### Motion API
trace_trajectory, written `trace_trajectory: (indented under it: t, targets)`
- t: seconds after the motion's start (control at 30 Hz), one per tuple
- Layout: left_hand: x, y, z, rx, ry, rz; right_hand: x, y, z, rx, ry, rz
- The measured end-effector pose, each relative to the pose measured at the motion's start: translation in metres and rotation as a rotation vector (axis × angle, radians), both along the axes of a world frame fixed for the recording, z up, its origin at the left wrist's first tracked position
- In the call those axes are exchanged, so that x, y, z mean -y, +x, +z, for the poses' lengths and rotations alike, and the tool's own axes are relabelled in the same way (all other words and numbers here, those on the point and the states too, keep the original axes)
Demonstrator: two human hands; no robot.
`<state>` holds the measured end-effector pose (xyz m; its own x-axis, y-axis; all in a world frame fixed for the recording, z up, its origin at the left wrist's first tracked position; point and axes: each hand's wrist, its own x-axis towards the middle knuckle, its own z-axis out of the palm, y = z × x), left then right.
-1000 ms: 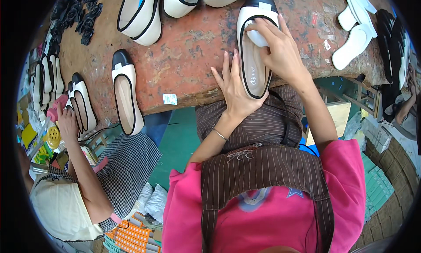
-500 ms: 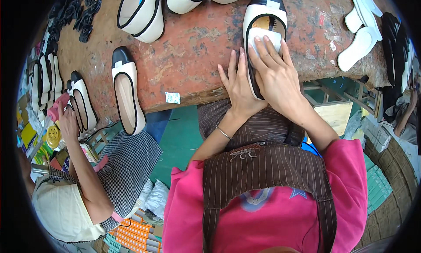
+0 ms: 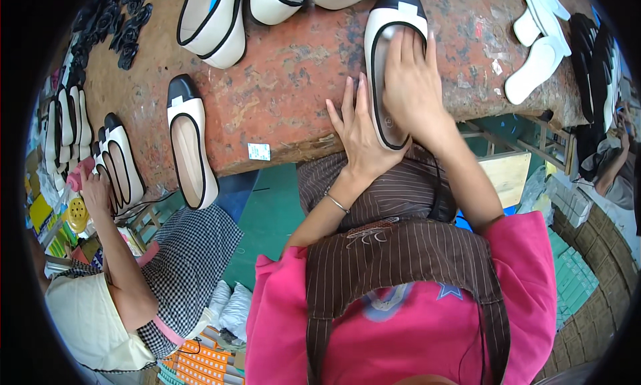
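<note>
A white flat shoe (image 3: 372, 64) with black trim, a black toe cap and a white tab lies under both my hands, its toe pointing away from me. My left hand (image 3: 366, 138) cups its heel and left side, the fingers stretched along the outside. Its thumb is hidden. Inside the shoe opening my right hand (image 3: 414, 94) lies with straight fingers reaching toward the toe, pressing on the pale insole (image 3: 383, 111). The fingertips are partly hidden under the vamp.
Another such shoe (image 3: 190, 144) stands to the left on the worn red table (image 3: 280, 84). White wedge shoes (image 3: 220, 44) line the far side. White insole pieces (image 3: 534, 71) lie at right. A co-worker's hand (image 3: 97, 195) is by more shoes at far left, with black flower pieces (image 3: 130, 38) beyond.
The white front of the insole has gone down into the shoe, and my right hand has slid in after it. My left hand stays at the heel.
</note>
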<state>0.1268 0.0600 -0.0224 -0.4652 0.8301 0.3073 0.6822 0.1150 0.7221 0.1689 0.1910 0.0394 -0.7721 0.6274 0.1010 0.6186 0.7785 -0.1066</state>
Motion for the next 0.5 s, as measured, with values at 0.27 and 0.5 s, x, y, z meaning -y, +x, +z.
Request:
trace_trajectory:
  t: [0.27, 0.5]
  targets:
    - [0.001, 0.000, 0.001, -0.007, -0.024, 0.044, -0.009, -0.006, -0.003, 0.095, 0.012, 0.035]
    - [-0.001, 0.005, 0.006, 0.067, -0.022, 0.036, -0.029, -0.012, -0.019, 0.216, 0.087, -0.070]
